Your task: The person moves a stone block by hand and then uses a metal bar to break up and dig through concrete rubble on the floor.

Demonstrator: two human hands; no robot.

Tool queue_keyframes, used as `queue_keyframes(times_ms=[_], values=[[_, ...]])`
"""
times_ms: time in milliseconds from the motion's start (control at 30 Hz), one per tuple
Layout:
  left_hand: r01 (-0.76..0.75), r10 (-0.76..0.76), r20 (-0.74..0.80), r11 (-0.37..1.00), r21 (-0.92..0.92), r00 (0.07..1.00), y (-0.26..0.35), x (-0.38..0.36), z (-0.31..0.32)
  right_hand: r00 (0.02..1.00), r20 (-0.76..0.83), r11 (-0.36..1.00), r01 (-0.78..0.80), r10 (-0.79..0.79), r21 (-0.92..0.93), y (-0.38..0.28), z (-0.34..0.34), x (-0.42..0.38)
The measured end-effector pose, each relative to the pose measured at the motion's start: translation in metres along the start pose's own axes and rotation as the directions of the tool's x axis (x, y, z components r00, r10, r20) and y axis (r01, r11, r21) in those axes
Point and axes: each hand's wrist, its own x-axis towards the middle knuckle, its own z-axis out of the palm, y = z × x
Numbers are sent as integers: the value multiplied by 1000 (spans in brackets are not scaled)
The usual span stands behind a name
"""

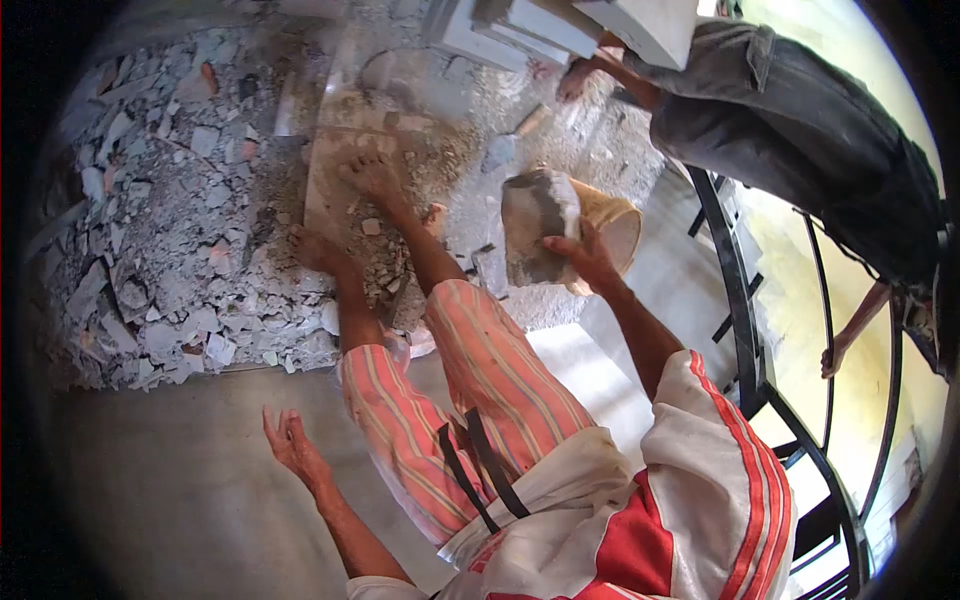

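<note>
The right hand (pixel 588 256) holds a grey slab-like piece (pixel 530 225) by its pale edge, thumb across the grey face; the piece stands tilted on the dusty part of the floor (pixel 200 440), between the rubble (pixel 190 230) and the floor's edge along the black railing (pixel 745 340); just beside it, partly hidden by it and by the hand, is a tan round-rimmed container (pixel 618 235); whether the two touch I cannot tell; the left hand (pixel 297 452) is free, fingers loosely parted and partly bent, over the smooth floor near the rubble's near edge; the person's bare feet (pixel 372 176) rest by the rubble's railing-side edge, beyond the striped trousers (pixel 510 370); farther from the person than the grey piece lies a flat-bladed tool (pixel 530 122) with a light handle, near the pale blocks (pixel 640 30); by the railing, a co-worker in dark trousers (pixel 770 100) has one hand (pixel 832 358) hanging low, fingers curled
</note>
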Motion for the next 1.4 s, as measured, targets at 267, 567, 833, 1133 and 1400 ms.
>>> queue_keyframes(times_ms=[267, 567, 833, 1133, 1400], values=[[-85, 81, 50, 992, 98, 995, 41, 1, 33, 831, 32, 542, -391, 556, 744, 65, -103, -49], [-116, 101, 76, 968, 222, 992, 48, 16, 24, 852, 11, 422, -271, 524, 865, 120, -153, -55], [-129, 108, 90, 953, 275, 990, 62, 28, 28, 830, -87, 516, -257, 551, 817, 121, -170, -62], [-166, 127, 146, 941, 295, 981, 73, 50, 43, 846, -130, 570, -228, 518, 789, 94, -157, -54], [-151, 121, 116, 945, 291, 986, 65, 68, 43, 957, -4, 438, -129, 291, 890, 67, -129, 8]])
